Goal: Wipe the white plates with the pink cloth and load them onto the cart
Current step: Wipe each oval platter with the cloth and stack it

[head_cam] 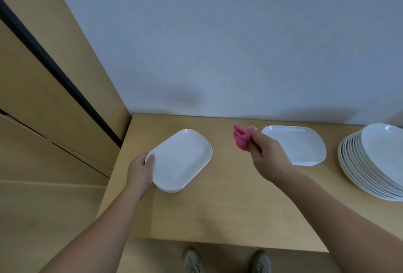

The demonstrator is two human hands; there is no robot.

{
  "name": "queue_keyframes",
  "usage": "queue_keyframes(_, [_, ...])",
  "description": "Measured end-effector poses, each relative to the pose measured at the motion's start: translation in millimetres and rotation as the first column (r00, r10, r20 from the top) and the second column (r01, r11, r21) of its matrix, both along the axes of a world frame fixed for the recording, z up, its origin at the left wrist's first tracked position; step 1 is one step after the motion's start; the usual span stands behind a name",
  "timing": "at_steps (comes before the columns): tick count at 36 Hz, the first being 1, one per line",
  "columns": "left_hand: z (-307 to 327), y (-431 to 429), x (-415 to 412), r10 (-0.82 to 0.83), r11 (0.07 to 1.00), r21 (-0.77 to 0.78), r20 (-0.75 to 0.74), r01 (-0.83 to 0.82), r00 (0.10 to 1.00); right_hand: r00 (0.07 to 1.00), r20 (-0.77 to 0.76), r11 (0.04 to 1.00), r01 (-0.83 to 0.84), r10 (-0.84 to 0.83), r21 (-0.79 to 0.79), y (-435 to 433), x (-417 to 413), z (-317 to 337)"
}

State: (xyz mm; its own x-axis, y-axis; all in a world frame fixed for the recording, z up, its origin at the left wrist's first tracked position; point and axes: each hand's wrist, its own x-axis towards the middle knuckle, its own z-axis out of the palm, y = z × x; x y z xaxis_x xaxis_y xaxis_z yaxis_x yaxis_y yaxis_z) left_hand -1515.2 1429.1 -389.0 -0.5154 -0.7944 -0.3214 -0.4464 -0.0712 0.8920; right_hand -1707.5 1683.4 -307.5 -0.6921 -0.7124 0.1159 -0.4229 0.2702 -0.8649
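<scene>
On the tabletop's left side: a small stack of oblong white plates [182, 159], angled toward the wall.
Left grip [140, 171]: holds that stack's near-left corner, thumb curled over the rim.
Right grip [268, 155]: fingers closed round the bunched pink cloth [241, 139], raised over the tabletop [218, 214] between the 2 oblong stacks.
2nd oblong stack [298, 146]: behind the right grip, near the wall.
Round plates [375, 163]: taller stack, far right.

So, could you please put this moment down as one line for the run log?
left hand grips left plate stack | right hand holds pink cloth, clear of plates | cart not in view
</scene>
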Motion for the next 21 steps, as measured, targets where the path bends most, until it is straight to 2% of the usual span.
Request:
queue_keyframes(6, [-3.5,-6.4,-3.4,-0.073,0.967,-0.23,0.16,0.109,0.984,1.0,-0.016,1.0,0.015,-0.015,0.001,1.4,2.3,3.5])
queue_keyframes(14, [-8.3,-13.4,-1.5,-0.159,0.929,-0.279,0.294,0.244,0.943,1.0,-0.022,1.0,-0.002,0.002,0.018,2.3,2.4,3.5])
queue_keyframes(21, [-7.1,-12.7,-2.0,-0.171,0.924,-0.273,0.335,0.269,0.927,0.999,-0.041,1.0,-0.005,0.005,0.02,3.6,0.7,3.1])
